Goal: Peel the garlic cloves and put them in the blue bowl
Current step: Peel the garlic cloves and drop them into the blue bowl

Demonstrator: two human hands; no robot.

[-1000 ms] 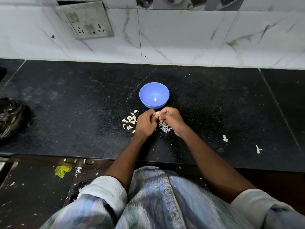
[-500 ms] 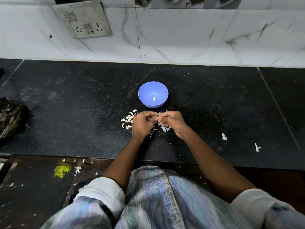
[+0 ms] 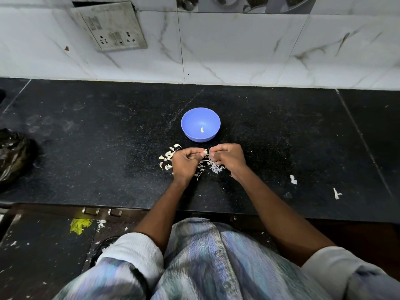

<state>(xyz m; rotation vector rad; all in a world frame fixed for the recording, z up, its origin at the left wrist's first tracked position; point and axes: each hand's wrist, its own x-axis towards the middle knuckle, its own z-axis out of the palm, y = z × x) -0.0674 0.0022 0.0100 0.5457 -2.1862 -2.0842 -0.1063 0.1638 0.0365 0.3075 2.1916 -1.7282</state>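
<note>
Both hands are raised just above the black tabletop (image 3: 86, 137), directly in front of the blue bowl (image 3: 190, 121). The left hand (image 3: 185, 162) has its fingers curled in, and its thumb and fingertips pinch a small pale garlic clove (image 3: 205, 151) at the point where the two hands meet. The right hand (image 3: 228, 158) is likewise curled, its fingertips closed on the same clove from the opposite side (the clove is largely hidden by the fingers, so how much skin remains cannot be told).

The blue bowl stands upright near the middle of the tabletop and holds one peeled clove (image 3: 202, 129) on its floor. A cluster of unpeeled cloves (image 3: 167, 158) lies on the tabletop just left of the left hand, partly covered by it. A scatter of papery skins (image 3: 213, 168) lies beneath and between the hands.

A dark plastic bag (image 3: 13, 156) sits at the left edge of the tabletop, well apart from the work. A switch plate (image 3: 110, 28) is fixed to the tiled wall behind.
</note>
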